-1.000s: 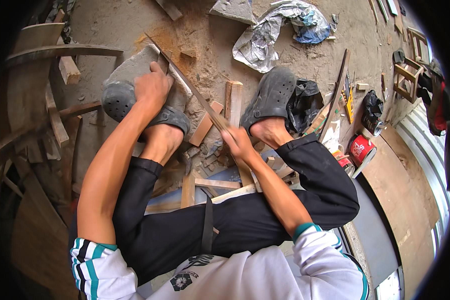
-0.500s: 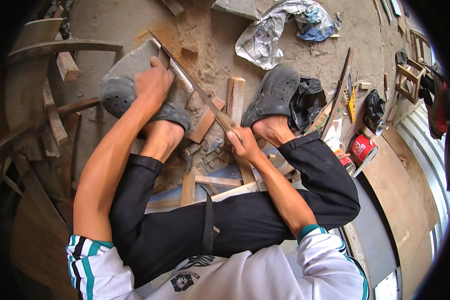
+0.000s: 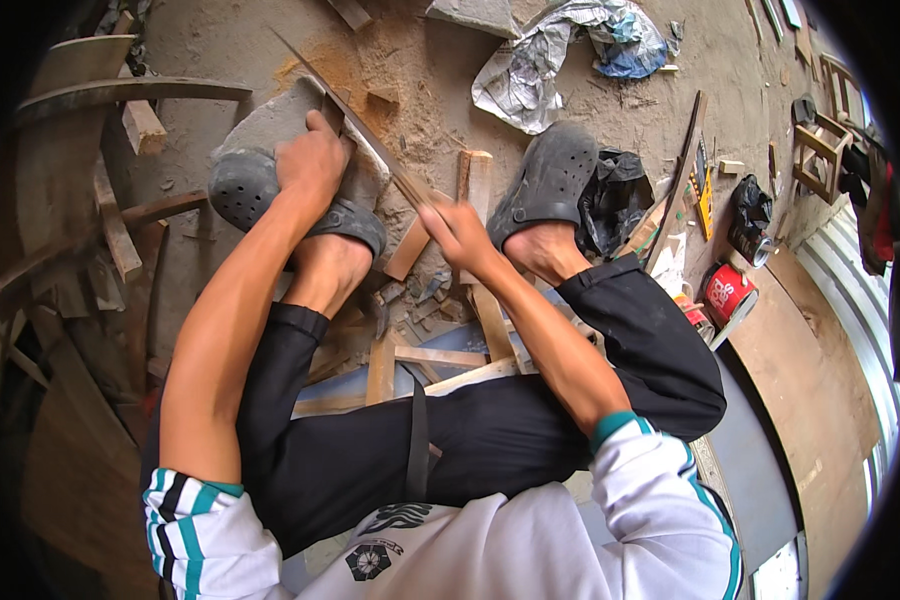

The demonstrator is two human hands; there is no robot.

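My right hand [image 3: 457, 236] is closed round the wooden handle of a handsaw [image 3: 358, 124]. Its long, narrow blade slants away to the far left, beside my left hand [image 3: 313, 160]. That hand is closed on a small brown piece of wood [image 3: 333, 112], pressing it down on a pale grey block [image 3: 260, 124]. Most of the piece is hidden by my fingers and the blade. My left foot, in a dark clog [image 3: 244, 188], rests on the block. The other clog [image 3: 555, 172] is on the ground to the right of the saw.
Orange sawdust [image 3: 322, 62] lies beyond the block. Wood offcuts [image 3: 407, 248] are scattered between my feet. Curved boards [image 3: 130, 92] and timber crowd the left side. A crumpled white sack [image 3: 518, 85] lies ahead; a black bag [image 3: 615, 195] and a red can [image 3: 727, 292] are at right.
My right hand has moved forward and left with the saw, so the blade reaches farther past the block. My left hand keeps its place on the wood.
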